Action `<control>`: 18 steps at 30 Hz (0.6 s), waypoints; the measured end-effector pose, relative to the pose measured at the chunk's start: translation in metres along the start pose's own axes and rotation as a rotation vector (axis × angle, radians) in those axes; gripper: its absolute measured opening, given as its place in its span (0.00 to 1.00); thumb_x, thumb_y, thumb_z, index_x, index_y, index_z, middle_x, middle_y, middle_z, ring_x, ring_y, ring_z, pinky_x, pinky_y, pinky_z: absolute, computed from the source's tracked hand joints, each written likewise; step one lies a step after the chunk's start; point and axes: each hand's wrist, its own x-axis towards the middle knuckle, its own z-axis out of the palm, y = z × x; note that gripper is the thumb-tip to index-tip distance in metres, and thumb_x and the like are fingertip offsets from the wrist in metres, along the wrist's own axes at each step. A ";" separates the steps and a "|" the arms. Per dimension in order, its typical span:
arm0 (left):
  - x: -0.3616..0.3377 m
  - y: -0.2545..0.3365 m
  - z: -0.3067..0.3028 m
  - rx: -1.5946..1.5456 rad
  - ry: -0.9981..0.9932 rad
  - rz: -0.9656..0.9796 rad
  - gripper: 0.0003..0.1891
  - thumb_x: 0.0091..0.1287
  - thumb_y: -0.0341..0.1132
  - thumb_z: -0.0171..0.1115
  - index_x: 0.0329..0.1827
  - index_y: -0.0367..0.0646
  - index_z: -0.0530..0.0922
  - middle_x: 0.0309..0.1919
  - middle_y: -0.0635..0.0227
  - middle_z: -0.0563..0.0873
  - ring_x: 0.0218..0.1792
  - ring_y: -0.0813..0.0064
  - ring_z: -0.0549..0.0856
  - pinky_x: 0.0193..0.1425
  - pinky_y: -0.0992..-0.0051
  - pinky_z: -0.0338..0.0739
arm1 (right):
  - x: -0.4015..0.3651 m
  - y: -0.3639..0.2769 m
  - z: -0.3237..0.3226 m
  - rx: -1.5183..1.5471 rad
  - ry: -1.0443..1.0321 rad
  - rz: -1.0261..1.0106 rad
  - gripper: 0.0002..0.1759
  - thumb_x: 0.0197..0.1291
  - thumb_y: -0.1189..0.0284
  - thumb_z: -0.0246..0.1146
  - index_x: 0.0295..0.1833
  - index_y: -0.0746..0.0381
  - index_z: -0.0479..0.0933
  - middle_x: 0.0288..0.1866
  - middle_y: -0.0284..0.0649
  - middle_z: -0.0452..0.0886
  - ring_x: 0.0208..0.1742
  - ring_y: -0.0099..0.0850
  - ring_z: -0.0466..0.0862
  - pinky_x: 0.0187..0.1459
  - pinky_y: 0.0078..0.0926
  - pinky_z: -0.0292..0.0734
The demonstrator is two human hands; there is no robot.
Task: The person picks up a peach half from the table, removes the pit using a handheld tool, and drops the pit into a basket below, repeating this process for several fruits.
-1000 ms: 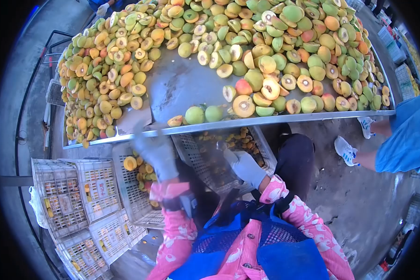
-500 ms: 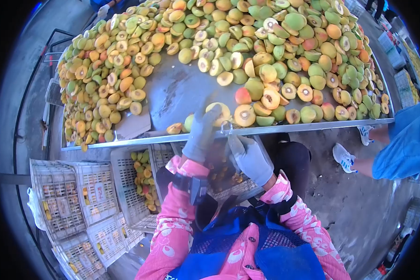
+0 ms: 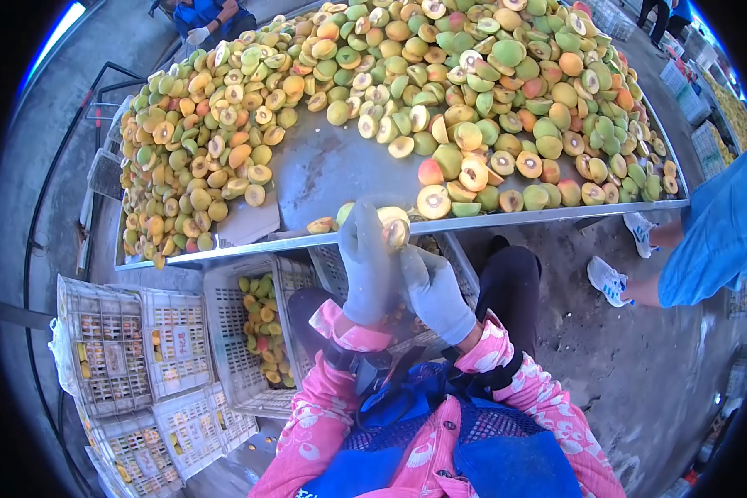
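Note:
My left hand [image 3: 365, 266], in a pale glove and slightly blurred, grips a peach half [image 3: 395, 229] at the table's near edge, its cut face and stone area showing. My right hand [image 3: 433, 292], also gloved, is closed just below and right of that half, its fingertips close to it. The looped metal tool seen in it a moment ago is hidden behind the fingers and fruit. Beyond both hands, the metal table [image 3: 332, 170] carries a large heap of halved peaches [image 3: 473, 108], green, yellow and orange.
Below the table on the left stand plastic crates [image 3: 178, 340]; one crate [image 3: 224, 332] holds peach halves [image 3: 266, 332]. Another crate sits beneath my hands. A person in blue shorts [image 3: 714, 232] stands at the right, and another person's gloved hand [image 3: 197, 36] shows at the far left corner.
My left hand has brought a peach half from the table edge toward my right hand. The looped tool has gone out of sight. The view has shifted slightly.

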 end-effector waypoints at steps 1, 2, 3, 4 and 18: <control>-0.002 0.004 0.001 -0.223 0.010 -0.138 0.14 0.71 0.35 0.46 0.46 0.36 0.78 0.32 0.65 0.82 0.33 0.77 0.79 0.38 0.77 0.74 | -0.002 -0.004 0.001 0.026 0.006 0.023 0.16 0.72 0.67 0.49 0.37 0.67 0.74 0.26 0.45 0.76 0.26 0.30 0.73 0.31 0.30 0.71; -0.005 0.003 0.002 -0.224 0.007 -0.138 0.14 0.71 0.35 0.46 0.46 0.36 0.78 0.32 0.65 0.82 0.33 0.77 0.79 0.38 0.77 0.74 | -0.004 -0.007 0.001 0.050 0.009 0.046 0.16 0.73 0.66 0.49 0.37 0.67 0.74 0.27 0.44 0.76 0.27 0.27 0.72 0.31 0.29 0.71; -0.006 0.000 0.003 -0.251 0.005 -0.115 0.16 0.73 0.37 0.43 0.45 0.35 0.78 0.32 0.66 0.82 0.33 0.78 0.79 0.37 0.77 0.74 | -0.005 -0.010 0.002 0.048 0.013 0.044 0.16 0.73 0.66 0.49 0.37 0.67 0.74 0.27 0.44 0.76 0.27 0.27 0.72 0.31 0.29 0.71; -0.008 -0.001 0.004 -0.277 0.003 -0.094 0.19 0.74 0.39 0.40 0.45 0.35 0.79 0.32 0.67 0.82 0.33 0.79 0.78 0.37 0.78 0.74 | -0.006 -0.013 0.003 0.077 0.015 0.055 0.16 0.73 0.66 0.49 0.38 0.67 0.74 0.27 0.43 0.77 0.28 0.25 0.72 0.31 0.29 0.71; 0.004 -0.010 -0.002 -0.295 -0.139 -0.331 0.17 0.72 0.40 0.49 0.36 0.34 0.80 0.26 0.67 0.82 0.26 0.79 0.79 0.31 0.80 0.73 | -0.007 -0.026 -0.013 0.396 -0.147 0.523 0.28 0.71 0.46 0.48 0.36 0.60 0.75 0.17 0.25 0.67 0.14 0.16 0.64 0.15 0.19 0.59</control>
